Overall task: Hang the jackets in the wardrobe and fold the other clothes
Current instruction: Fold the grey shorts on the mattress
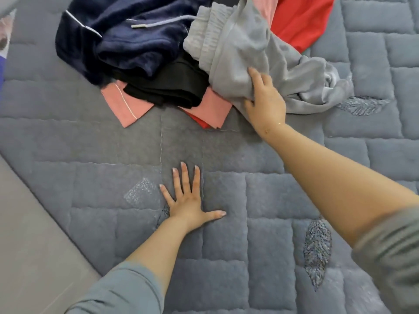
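Gripping a fold of the gray sweatpants [256, 53] with the right hand [266, 103], thumb curled under the lower edge of the cloth, fingers on top. Pressing flat on the blue-gray quilt [272, 234] with the left hand [189, 203], fingers straight and spread wide, thumb out to the side, holding nothing. Well apart from the left hand: the heap of clothes, up past it at the far side of the quilt. Just left of the right hand, touching the sweatpants: a black garment [167, 87] over a pink garment [127, 105]. Farther left, on top of the black one: a navy velvet garment [122, 39] with a pale drawstring. Behind the sweatpants, partly hidden: a red garment [299, 21].
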